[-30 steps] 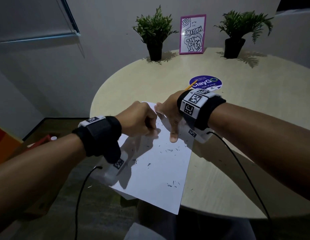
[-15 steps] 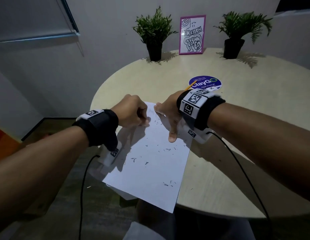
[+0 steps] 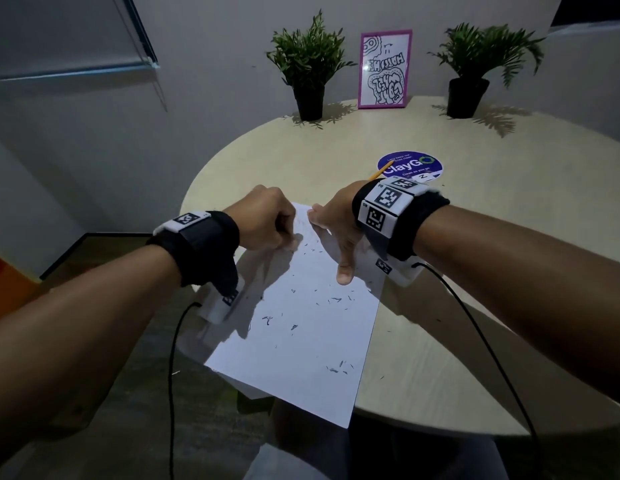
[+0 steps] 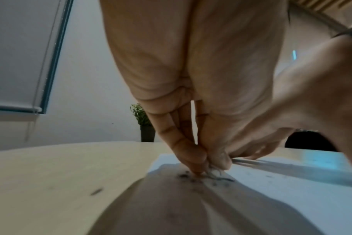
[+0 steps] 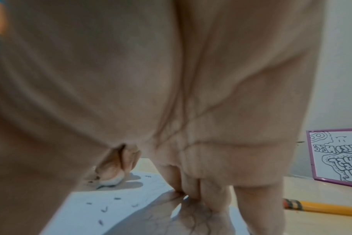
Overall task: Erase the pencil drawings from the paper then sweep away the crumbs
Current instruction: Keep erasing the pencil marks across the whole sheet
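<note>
Head view: erasing step, crumbs (image 3: 332, 300) not yet swept.
Left hand (image 3: 267, 220): curled fingers pinch a small eraser (image 5: 110, 181) against the paper (image 3: 301, 341) near its far end.
Right hand (image 3: 336, 230): fingers straight, pressing the sheet flat.
Next move: likely short strokes over the faint marks remaining.
Edges: the sheet overhangs the table (image 3: 440, 358) rim toward the person; open tabletop lies to the right.

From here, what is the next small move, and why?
Probably another short rub at the sheet's far end: the left hand pinches an eraser onto the paper, faint lines show there, and the right hand pins the sheet. Crumbs can wait.
</note>
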`<control>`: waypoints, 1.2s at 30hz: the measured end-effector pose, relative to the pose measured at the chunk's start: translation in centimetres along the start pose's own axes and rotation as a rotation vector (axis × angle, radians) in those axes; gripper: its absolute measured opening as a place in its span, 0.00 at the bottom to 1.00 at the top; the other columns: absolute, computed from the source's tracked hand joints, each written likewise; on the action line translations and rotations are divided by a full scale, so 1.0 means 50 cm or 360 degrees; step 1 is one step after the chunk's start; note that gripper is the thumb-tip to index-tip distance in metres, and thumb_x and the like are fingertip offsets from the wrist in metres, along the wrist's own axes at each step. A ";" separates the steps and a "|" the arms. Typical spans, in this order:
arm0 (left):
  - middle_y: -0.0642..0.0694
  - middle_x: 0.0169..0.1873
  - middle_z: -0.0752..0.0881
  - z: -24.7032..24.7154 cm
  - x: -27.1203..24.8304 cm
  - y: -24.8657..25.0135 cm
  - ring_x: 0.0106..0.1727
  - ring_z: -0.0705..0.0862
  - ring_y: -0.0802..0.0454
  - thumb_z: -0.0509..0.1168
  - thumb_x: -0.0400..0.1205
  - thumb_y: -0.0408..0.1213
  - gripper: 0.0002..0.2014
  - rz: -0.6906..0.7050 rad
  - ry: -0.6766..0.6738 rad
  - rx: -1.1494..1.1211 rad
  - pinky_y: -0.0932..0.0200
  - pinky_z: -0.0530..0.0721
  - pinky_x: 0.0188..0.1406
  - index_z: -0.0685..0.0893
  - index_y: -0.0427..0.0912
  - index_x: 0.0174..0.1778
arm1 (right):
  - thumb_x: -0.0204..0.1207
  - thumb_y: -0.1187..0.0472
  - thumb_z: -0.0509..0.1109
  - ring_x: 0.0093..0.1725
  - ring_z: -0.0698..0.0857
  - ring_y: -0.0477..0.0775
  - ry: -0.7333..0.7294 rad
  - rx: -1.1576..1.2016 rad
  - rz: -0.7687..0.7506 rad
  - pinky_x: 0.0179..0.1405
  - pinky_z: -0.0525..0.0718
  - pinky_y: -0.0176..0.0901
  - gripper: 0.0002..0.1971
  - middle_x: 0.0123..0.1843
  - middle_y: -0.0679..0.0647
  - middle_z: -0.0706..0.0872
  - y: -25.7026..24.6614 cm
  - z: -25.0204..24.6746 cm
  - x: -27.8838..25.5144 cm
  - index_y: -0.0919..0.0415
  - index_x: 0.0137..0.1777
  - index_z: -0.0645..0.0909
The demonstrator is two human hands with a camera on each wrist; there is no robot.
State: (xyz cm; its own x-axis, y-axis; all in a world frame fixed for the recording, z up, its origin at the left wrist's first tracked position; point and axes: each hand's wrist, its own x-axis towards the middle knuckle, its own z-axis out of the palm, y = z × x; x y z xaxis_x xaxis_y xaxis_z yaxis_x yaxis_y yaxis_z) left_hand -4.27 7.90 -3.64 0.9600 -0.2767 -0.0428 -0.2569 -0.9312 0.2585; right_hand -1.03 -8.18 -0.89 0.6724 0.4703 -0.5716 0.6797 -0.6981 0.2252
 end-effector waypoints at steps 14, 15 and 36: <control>0.52 0.29 0.89 -0.023 0.006 -0.038 0.35 0.86 0.57 0.78 0.73 0.30 0.10 -0.0135 0.0001 0.0048 0.61 0.84 0.34 0.87 0.44 0.29 | 0.52 0.28 0.83 0.73 0.79 0.62 -0.0049 -0.0009 0.0009 0.64 0.78 0.56 0.61 0.84 0.49 0.70 0.003 -0.001 0.001 0.54 0.83 0.65; 0.53 0.28 0.88 -0.030 0.010 -0.044 0.34 0.85 0.56 0.77 0.72 0.27 0.12 -0.0160 0.0016 0.0085 0.61 0.83 0.33 0.86 0.45 0.27 | 0.53 0.29 0.83 0.74 0.78 0.62 -0.0047 -0.0018 0.0006 0.64 0.77 0.56 0.60 0.84 0.49 0.69 0.002 -0.002 0.001 0.54 0.83 0.64; 0.56 0.27 0.87 0.028 -0.011 0.076 0.28 0.82 0.68 0.79 0.74 0.35 0.13 0.0065 -0.0075 -0.0200 0.70 0.78 0.32 0.83 0.50 0.28 | 0.51 0.28 0.83 0.67 0.83 0.53 0.0133 0.0230 -0.0125 0.66 0.79 0.50 0.51 0.64 0.43 0.85 0.041 0.019 -0.063 0.48 0.73 0.71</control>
State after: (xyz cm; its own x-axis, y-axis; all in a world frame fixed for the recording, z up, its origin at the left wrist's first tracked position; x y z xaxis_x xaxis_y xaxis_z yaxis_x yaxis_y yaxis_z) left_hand -5.93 4.17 -4.00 0.9419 -0.3275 -0.0743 -0.2769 -0.8826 0.3799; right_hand -2.01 -11.61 0.60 0.6451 0.5654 -0.5139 0.6858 -0.7250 0.0633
